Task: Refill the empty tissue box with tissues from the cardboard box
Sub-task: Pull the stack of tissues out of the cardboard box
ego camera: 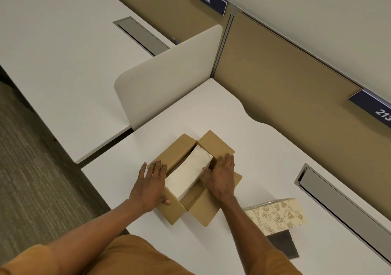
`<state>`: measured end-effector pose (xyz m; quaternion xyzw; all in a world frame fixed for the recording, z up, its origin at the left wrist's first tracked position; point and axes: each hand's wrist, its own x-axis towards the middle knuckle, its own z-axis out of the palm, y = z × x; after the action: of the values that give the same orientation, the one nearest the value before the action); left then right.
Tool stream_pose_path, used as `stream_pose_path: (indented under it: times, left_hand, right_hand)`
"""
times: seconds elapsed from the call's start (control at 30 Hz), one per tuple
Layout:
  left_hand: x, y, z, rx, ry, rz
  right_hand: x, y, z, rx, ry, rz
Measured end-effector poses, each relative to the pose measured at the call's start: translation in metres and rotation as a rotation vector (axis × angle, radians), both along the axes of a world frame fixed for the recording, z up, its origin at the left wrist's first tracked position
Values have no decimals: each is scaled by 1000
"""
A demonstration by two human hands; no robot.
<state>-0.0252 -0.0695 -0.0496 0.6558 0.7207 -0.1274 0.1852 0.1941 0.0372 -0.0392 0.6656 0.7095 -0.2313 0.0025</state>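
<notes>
open cardboard box (179, 207) sits mid white surface (264, 147), flaps folded out, with a pale stack of tissues (188, 171) sticking up out of it. left hand (150, 187) lies flat on the left flap, fingers (157, 166) spread, thumb curled under the box edge. right hand (222, 176) rests on the right flap, fingers together, thumb touching the stack. floral tissue box (277, 215) lies near, off to the right.

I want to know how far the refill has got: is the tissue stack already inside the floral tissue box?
No, the tissue stack still sits in the open cardboard box, while the floral tissue box lies apart to its right.
</notes>
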Motion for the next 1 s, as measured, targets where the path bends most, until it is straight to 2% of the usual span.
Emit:
stream_pose_path:
  times: [0.1, 0.17, 0.33, 0.5, 1.0]
  left_hand:
    - [0, 0, 0, 2, 4, 2]
    - [-1, 0, 0, 2, 4, -1]
    - [-1, 2, 2, -4, 1, 10]
    - [0, 2, 1, 1, 3, 12]
    - [-1, 1, -4, -3, 21, -7]
  right_hand:
    - [-22, -20, 6, 83, 90, -46]
    - [-39, -32, 7, 64, 170, -135]
    - [-72, -31, -2, -316, 387, -495]
    - [-80, -20, -15, -462, 592, -740]
    - [-81, -7, -46, -548, 637, -941]
